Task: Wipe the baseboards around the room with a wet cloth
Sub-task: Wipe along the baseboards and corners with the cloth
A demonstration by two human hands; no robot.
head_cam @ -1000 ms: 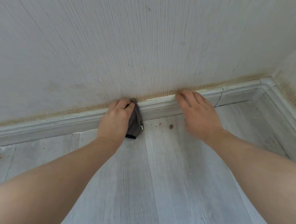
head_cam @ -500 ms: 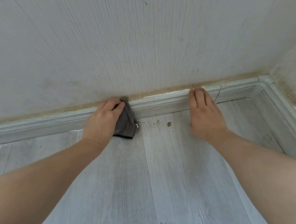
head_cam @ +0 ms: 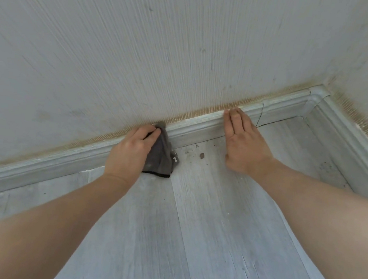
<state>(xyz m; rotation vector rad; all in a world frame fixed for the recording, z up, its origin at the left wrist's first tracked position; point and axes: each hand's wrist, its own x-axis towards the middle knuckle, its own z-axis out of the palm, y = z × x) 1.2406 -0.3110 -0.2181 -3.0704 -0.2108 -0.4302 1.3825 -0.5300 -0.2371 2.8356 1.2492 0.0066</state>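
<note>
My left grip [head_cam: 129, 153] pinches the cloth [head_cam: 159, 157] against the baseboard [head_cam: 200, 130], which runs rightward toward my flat, open right grip [head_cam: 243, 144].

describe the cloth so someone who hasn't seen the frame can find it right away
Follow the pale baseboard along the foot of the back wall, leftward from the room corner. Where the left hand meets it, the cloth is gripped against the moulding, its lower edge hanging onto the floor. It is the only dark grey thing in a pale scene.
</note>
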